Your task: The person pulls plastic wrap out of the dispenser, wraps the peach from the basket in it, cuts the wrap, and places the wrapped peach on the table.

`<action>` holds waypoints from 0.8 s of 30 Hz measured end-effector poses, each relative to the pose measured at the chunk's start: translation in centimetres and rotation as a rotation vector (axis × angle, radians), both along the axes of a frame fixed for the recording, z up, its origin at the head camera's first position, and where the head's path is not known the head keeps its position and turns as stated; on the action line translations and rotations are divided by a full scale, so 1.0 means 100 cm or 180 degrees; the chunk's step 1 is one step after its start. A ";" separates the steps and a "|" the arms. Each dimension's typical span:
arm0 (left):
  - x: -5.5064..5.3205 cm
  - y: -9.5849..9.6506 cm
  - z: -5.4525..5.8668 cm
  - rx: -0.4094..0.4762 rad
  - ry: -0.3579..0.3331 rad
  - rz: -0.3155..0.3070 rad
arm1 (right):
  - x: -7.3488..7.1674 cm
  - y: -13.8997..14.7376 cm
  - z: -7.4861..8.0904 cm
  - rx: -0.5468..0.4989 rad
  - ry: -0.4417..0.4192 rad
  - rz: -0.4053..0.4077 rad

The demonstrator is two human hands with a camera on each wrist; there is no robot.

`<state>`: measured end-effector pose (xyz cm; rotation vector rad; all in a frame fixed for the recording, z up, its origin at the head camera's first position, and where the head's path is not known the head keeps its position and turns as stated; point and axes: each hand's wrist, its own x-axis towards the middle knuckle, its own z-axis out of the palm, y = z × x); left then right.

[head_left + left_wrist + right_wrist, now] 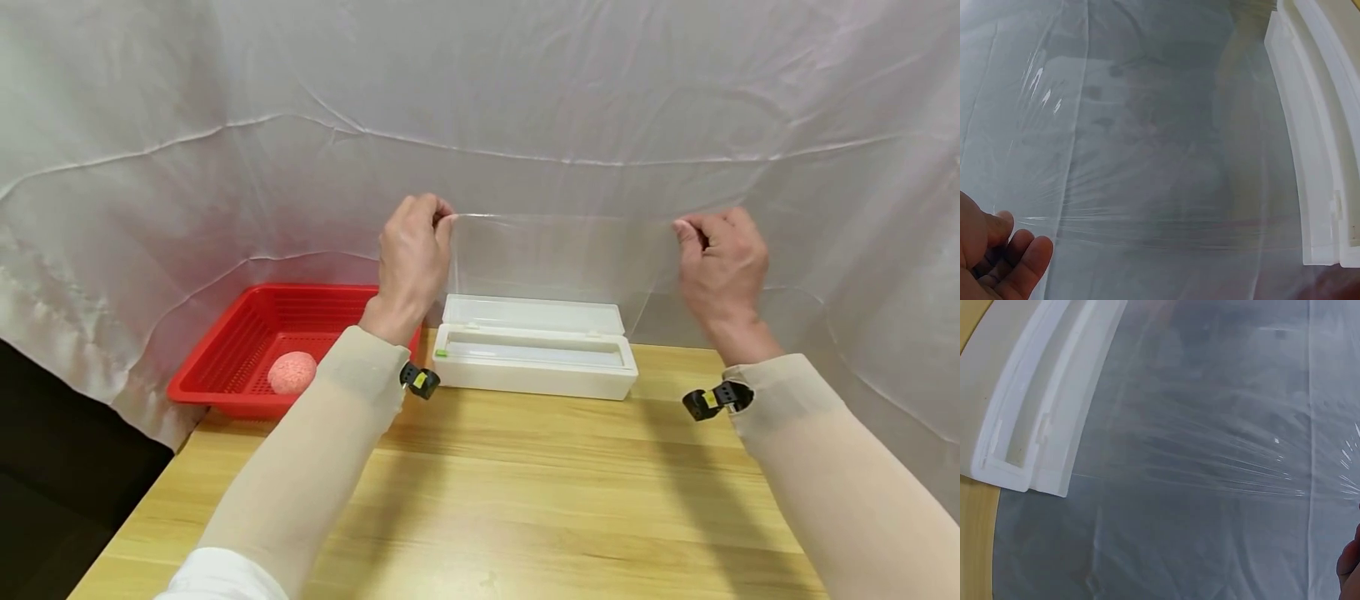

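Note:
A clear sheet of plastic wrap [555, 250] stretches upright between the two hands above a long white dispenser box [536, 379]. My left hand [414, 258] pinches its upper left corner between thumb and fingers. At the upper right corner my right hand [723, 267] pinches the film the same way. In the left wrist view, creases in the plastic wrap [1147, 231] fan out from the left fingertips. The right wrist view shows similar pleats in the film [1241, 469], with the right hand [1350, 569] mostly out of frame. The box's lid [532, 312] stands raised at the back.
On the left, a red plastic basket [195, 367] holds a round pinkish ball [292, 372]. A wooden table [525, 483] lies under the arms. Pale grey sheeting [555, 100] hangs behind it. A small green tab [441, 353] sits at the box's left end.

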<state>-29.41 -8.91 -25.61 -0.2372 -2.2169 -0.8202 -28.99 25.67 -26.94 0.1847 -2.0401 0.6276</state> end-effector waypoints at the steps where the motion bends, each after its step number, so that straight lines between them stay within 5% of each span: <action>1: 0.000 0.000 0.001 0.0015 0.0013 0.0000 | 0.000 0.000 0.001 -0.0008 0.0017 0.0007; 13: 0.008 -0.001 0.011 0.0179 0.0168 -0.0068 | 0.006 -0.002 0.013 -0.0157 0.0384 0.0002; 24: 0.015 -0.002 0.023 0.0397 0.0569 -0.0145 | 0.020 -0.006 0.030 -0.0364 0.0662 0.0164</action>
